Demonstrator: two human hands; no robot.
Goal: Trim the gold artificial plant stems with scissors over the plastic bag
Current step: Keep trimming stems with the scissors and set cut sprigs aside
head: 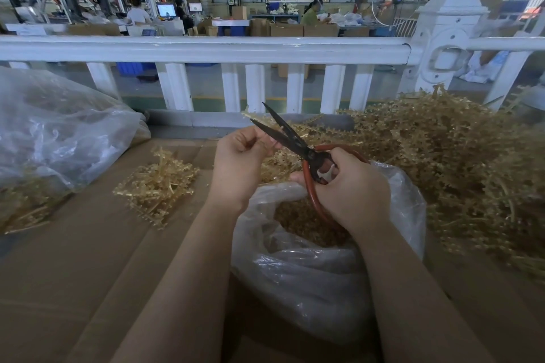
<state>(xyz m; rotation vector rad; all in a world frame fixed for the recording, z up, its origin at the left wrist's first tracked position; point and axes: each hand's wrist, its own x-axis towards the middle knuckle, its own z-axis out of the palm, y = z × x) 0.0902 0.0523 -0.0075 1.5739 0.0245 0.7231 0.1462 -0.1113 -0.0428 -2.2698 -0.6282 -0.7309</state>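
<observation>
Below, plastic bag point(309, 274) holds gold trimmings point(306, 221) — right hand point(351, 186) grips scissors point(295, 141), left hand point(241, 156) pinches stem point(272, 143).

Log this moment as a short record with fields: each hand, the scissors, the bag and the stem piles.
left hand: pinches a thin gold stem
right hand: grips the red-handled scissors
scissor blades: open, at the stem
plastic bag: open under the hands, gold trimmings inside
big stem pile: right
small stem pile: left, on cardboard
</observation>
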